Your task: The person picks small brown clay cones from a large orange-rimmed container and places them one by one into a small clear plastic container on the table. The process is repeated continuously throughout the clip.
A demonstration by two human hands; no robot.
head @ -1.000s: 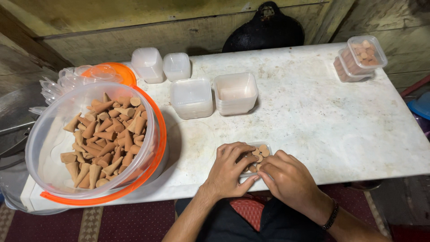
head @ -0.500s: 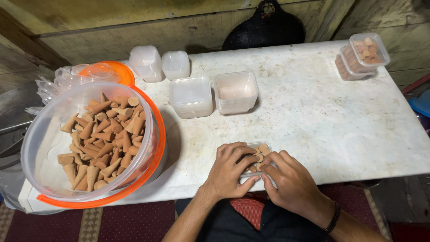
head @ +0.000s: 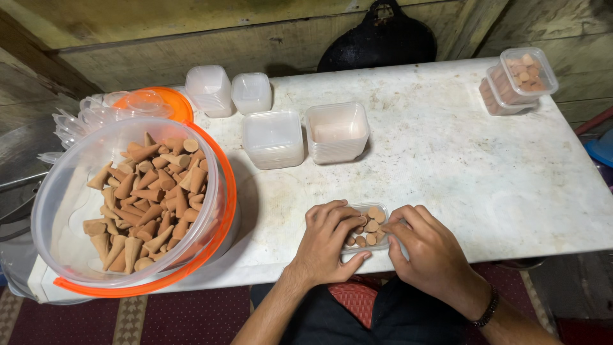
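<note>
Cones (head: 369, 231) sit packed upright in a small clear tub (head: 377, 211) at the near edge of the white table (head: 485, 172), roughly at its middle. Left hand (head: 329, 246) curls over the tub's left side, fingers bent onto the cones and thumb against the near wall. Right hand (head: 429, 252) closes on the tub's right end, fingertips touching its rim; a dark band circles that wrist.

At the table's near left corner stands a large clear bowl with an orange rim (head: 137, 204), heaped with loose brown cones. Two empty square tubs (head: 303, 135) stand side by side mid-table, with two more empty tubs (head: 228, 91) behind them at the far edge. Filled tubs, stacked (head: 518, 80), rest at the far right corner.
</note>
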